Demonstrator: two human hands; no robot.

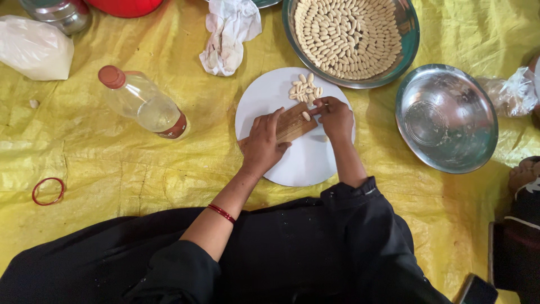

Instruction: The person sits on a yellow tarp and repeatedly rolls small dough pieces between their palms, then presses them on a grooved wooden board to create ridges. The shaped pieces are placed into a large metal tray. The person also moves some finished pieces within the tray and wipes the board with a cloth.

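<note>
Steel bowl (409,42) (shaped dough pieces (347,35))

**A yellow sheet covers the floor**

A crinkled yellow plastic sheet (112,169) spreads across the whole floor, creased and shiny where soft, even light falls on it. No wall, window or furniture shows from this downward view. A red ring (48,191) lies on the sheet at the left, and a crumpled white cloth (229,34) near the top.
</note>
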